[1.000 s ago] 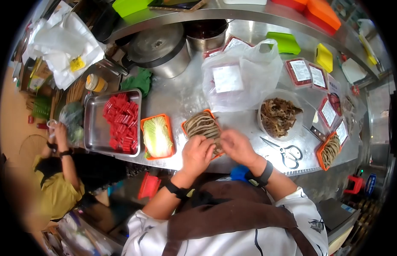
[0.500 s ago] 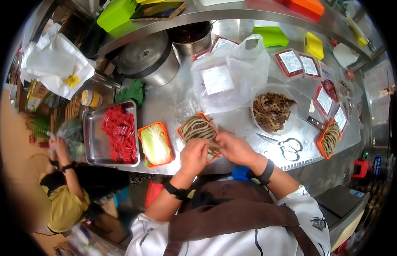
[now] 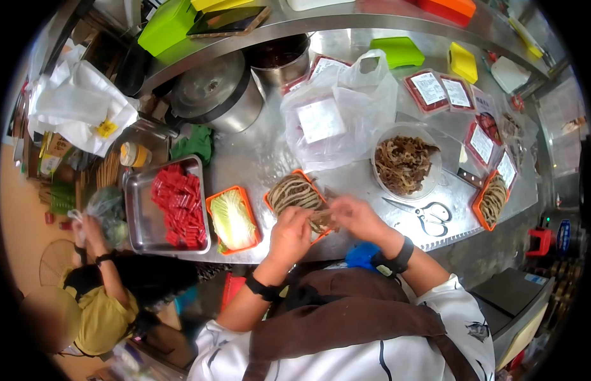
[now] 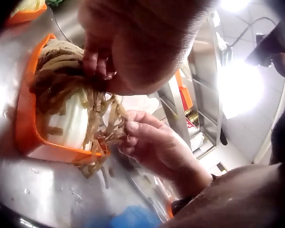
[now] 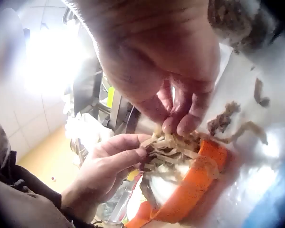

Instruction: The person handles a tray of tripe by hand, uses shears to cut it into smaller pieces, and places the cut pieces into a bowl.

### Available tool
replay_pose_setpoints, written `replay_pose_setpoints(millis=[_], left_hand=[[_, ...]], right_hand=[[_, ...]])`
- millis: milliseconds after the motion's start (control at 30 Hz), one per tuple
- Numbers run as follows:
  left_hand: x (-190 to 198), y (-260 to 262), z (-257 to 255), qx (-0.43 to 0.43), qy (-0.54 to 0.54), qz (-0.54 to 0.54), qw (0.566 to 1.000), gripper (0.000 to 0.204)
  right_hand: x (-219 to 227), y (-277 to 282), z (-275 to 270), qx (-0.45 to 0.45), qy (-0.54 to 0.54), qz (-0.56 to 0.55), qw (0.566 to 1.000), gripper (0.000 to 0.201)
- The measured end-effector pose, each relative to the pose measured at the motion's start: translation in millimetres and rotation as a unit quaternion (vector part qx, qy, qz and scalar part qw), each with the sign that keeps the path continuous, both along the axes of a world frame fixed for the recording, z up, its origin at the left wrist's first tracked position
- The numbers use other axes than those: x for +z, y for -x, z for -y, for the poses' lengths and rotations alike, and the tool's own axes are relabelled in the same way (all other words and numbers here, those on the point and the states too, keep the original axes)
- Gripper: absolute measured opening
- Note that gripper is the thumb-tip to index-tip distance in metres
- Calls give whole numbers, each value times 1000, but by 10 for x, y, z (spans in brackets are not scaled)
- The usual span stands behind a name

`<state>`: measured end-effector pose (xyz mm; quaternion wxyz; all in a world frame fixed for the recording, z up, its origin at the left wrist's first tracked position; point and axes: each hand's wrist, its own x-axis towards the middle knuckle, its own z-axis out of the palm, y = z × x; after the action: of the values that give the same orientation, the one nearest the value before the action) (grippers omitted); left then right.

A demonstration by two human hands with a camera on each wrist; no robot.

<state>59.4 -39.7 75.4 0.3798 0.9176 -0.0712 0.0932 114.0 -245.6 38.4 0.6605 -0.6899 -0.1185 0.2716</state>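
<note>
Two hands pinch brown strips (image 5: 171, 149) in nearly closed fingers: left hand (image 3: 289, 238) at the orange tray's (image 5: 187, 192) near end, right hand (image 3: 363, 222) just rightward; the tray's long axis slants away leftward.

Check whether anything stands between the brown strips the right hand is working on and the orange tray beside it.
Nothing visible does. The right hand and left hand both pinch the brown strips right at the orange tray, and some strips already hang over its rim.
</note>
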Motion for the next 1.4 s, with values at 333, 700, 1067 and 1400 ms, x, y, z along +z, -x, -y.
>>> replay_pose_setpoints(millis=[333, 700, 1067, 1400], left_hand=[[-43, -98, 37, 0, -105, 53, 993, 13], [-74, -168, 103, -14, -158, 68, 985, 12], [-93, -181, 114, -11, -166, 81, 983, 13], [-99, -198, 124, -22, -166, 81, 983, 12]], right_hand=[[-143, 32, -222, -101, 173, 220, 955, 10], [-268, 31, -349, -92, 271, 289, 913, 11], [-166, 138, 16, -94, 228, 271, 930, 27], [-200, 116, -190, -7, 266, 445, 855, 8]])
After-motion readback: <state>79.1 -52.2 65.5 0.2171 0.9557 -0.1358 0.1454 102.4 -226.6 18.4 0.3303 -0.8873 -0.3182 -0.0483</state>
